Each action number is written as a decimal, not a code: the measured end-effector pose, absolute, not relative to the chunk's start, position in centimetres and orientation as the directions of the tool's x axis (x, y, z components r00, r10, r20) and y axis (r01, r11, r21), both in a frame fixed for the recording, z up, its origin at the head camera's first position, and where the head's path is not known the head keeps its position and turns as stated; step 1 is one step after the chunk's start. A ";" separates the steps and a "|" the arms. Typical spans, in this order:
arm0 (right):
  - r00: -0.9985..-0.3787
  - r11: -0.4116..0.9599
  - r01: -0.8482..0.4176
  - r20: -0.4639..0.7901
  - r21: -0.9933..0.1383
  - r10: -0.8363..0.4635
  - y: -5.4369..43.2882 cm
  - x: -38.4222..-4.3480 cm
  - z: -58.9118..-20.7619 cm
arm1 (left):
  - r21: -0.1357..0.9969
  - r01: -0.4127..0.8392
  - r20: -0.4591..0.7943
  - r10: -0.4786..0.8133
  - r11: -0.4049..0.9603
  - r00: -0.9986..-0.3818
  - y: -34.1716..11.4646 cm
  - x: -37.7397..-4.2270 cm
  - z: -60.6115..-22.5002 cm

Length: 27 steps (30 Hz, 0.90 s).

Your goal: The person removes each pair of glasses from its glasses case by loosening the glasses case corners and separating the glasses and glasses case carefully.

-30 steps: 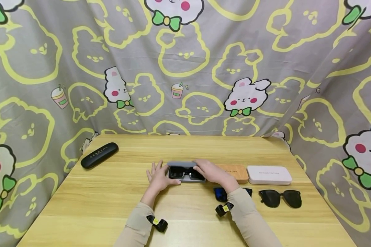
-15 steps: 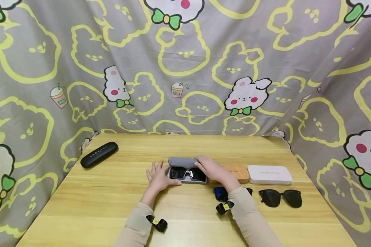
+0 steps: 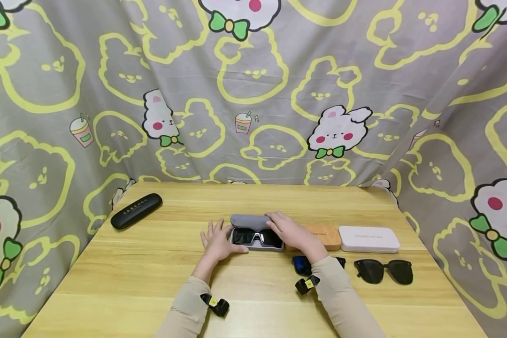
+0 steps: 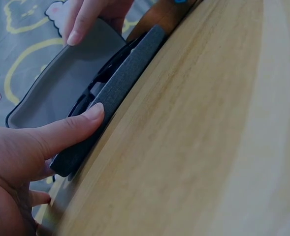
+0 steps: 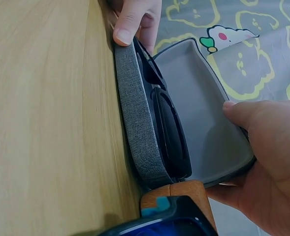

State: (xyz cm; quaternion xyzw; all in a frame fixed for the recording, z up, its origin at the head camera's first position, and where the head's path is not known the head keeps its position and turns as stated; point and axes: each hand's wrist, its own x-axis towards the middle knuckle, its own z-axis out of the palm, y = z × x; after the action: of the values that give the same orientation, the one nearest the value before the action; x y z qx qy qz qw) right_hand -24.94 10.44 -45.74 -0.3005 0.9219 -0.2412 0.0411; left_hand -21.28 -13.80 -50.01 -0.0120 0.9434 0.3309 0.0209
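A grey fabric glasses case (image 5: pixel 139 113) stands open on the wooden table, with dark sunglasses (image 3: pixel 242 236) lying inside it. My left hand (image 3: pixel 217 244) holds the case's left end, its thumb on the front wall in the left wrist view; its other fingers are partly hidden. At the right, my right hand (image 3: pixel 293 233) grips the raised lid (image 5: pixel 204 108), thumb on the inner face and fingers behind it. Beside the case, partly behind my right hand, lies an orange-brown glasses case (image 3: pixel 327 238).
A white glasses case (image 3: pixel 369 239) lies at the right. In front of it are black sunglasses (image 3: pixel 383 271). Blue-lensed sunglasses (image 3: pixel 301 265) sit partly under my right forearm. A black glasses case (image 3: pixel 136 211) lies at the far left. A patterned curtain (image 3: pixel 253 112) hangs behind the table.
The grey case's lid has swung farther up and back, with my right hand moving slightly away from me. More of the sunglasses inside shows. My left hand has stayed in place.
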 end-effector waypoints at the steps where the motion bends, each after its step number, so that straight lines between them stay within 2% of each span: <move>1: -0.817 0.703 -0.533 0.069 -0.470 -0.573 10.4 -25.0 -45.7 | 0.623 -0.037 -0.048 -0.009 0.781 -0.999 -13.8 -21.3 -50.0; 12: -0.837 0.722 -0.491 0.033 -0.487 -0.547 10.6 -24.8 -45.6 | 0.613 -0.032 -0.050 -0.001 0.789 -0.999 -13.9 -21.5 -50.2; 27: -0.832 0.720 -0.514 0.067 -0.466 -0.550 10.8 -24.7 -45.3 | 0.620 -0.036 -0.047 -0.009 0.784 -0.999 -13.9 -21.6 -50.3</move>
State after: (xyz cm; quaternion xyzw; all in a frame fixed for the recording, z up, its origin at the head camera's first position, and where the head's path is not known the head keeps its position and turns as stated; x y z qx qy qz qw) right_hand -24.68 10.75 -45.27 -0.2870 0.9266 -0.2398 0.0379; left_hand -21.57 -13.90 -50.28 -0.0121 0.9443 0.3284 0.0205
